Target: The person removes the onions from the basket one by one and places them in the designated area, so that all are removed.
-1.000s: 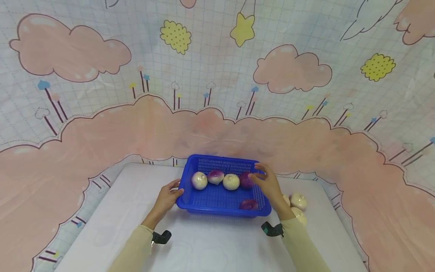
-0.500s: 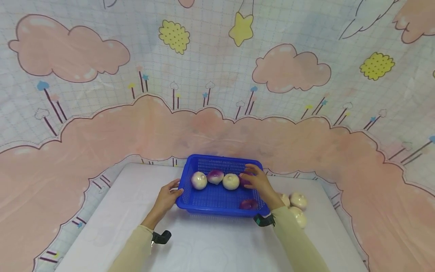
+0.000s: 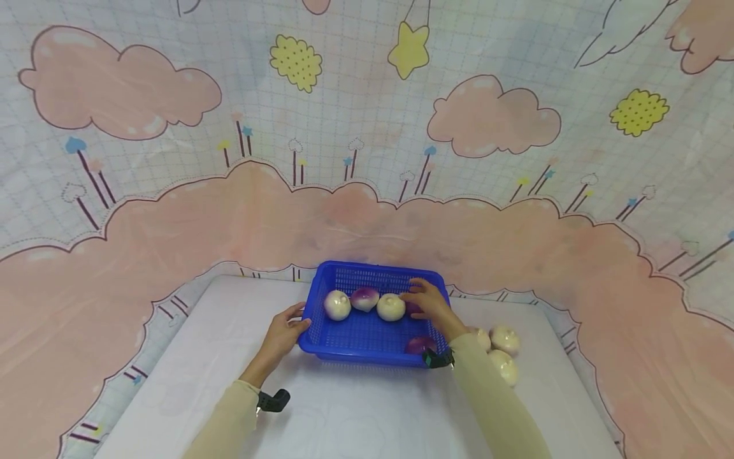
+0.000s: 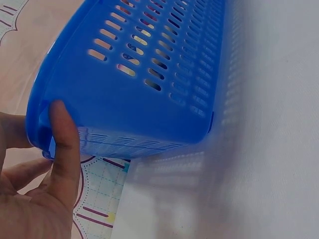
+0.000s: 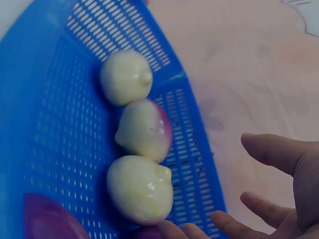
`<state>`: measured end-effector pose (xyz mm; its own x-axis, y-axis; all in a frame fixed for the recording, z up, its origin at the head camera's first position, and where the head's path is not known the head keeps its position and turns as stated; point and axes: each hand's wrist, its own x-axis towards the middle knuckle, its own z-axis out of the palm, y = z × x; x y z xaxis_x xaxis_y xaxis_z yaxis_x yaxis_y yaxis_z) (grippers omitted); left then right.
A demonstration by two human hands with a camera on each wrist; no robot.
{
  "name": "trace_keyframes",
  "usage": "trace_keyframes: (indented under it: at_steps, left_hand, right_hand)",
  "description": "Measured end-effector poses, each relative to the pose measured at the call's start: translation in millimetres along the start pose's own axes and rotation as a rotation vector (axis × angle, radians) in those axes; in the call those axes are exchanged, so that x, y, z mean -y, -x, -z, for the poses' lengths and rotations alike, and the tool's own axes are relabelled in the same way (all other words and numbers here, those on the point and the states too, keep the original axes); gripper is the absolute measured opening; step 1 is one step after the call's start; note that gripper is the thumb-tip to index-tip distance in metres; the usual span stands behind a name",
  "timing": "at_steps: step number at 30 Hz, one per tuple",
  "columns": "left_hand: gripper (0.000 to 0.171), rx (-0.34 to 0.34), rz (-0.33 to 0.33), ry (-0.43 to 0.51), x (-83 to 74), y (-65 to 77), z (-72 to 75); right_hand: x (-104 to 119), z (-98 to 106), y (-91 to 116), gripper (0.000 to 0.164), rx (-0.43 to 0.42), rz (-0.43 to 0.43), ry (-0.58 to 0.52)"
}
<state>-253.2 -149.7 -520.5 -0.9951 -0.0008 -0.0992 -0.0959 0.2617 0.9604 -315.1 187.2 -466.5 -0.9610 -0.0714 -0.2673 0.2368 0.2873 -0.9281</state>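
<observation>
A blue perforated plastic basket (image 3: pixel 367 358) stands on the table. My left hand (image 3: pixel 283 331) grips its left rim, the thumb (image 4: pixel 65 144) pressed to the outer wall in the left wrist view. My right hand (image 3: pixel 432 306) hovers over the basket's right part with fingers spread and holds nothing. In a row along the back lie a white onion (image 3: pixel 337 305), a purple-topped one (image 3: pixel 364 298) and a cream onion (image 3: pixel 391 307). A purple onion (image 3: pixel 412 309) is mostly hidden behind the right fingers. Another purple onion (image 3: pixel 420 345) lies near the front right corner.
Several pale onions (image 3: pixel 504 340) sit on the white table (image 3: pixel 344 414) right of the basket, partly behind the right forearm. A cloud-patterned cloth (image 3: pixel 367 223) rises behind the table and around its sides.
My right hand has shifted left from the basket's right edge, farther over the basket, and covers more of the purple onion. The basket, its onions and my left hand have stayed put.
</observation>
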Motion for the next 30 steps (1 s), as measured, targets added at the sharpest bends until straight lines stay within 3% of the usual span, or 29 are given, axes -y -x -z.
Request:
trace_keyframes:
  at_steps: [7, 13, 20, 30]
  left_hand:
    - [0.055, 0.001, -0.005, -0.007, -0.9, 1.2, -0.4]
    - [0.056, -0.005, -0.003, -0.024, -1.1, 1.3, -1.1]
    - [0.055, -0.010, 0.000, -0.023, -1.3, 0.7, -1.6]
    - [0.055, -0.010, 0.004, -0.014, -1.1, 1.4, -1.1]
  right_hand:
    - [1, -3, -8, 0.067, 0.018, -0.027, 0.082]
    - [-3, -6, -14, 0.066, 0.045, -0.079, 0.070]
    - [-6, -12, -20, 0.067, 0.100, -0.075, 0.091]
    - [-6, -22, -26, 0.071, 0.078, -0.075, 0.200]
